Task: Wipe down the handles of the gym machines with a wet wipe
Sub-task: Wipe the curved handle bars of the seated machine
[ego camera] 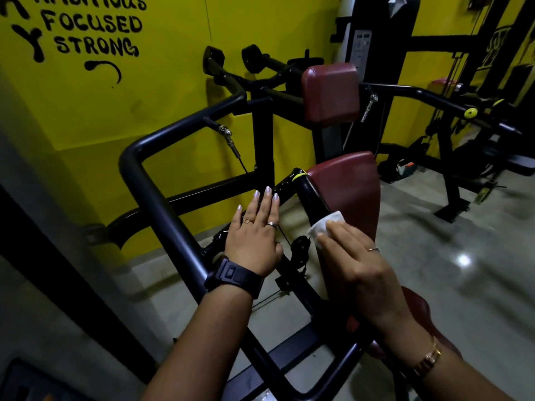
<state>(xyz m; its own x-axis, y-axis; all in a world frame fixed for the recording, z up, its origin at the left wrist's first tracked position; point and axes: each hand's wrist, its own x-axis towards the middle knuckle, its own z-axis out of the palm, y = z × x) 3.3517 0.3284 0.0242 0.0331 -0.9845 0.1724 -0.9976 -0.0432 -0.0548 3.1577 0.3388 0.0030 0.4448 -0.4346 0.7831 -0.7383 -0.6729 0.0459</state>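
Observation:
A black gym machine handle (311, 199) with a yellow ring near its top runs down beside a maroon back pad (351, 192). My right hand (356, 261) presses a white wet wipe (324, 227) onto this handle, fingers laid over the wipe. My left hand (256, 230), with a black watch on the wrist, hovers flat with straight fingers just left of the handle, over the frame, and holds nothing. A thick black frame bar (162, 215) bends round at the left.
A second maroon pad (330, 92) sits higher up, with black grips (214, 57) behind it against the yellow wall (162, 91). More black machines (451, 157) stand at the right on a shiny grey floor (463, 256). A maroon seat (417, 311) lies below my right wrist.

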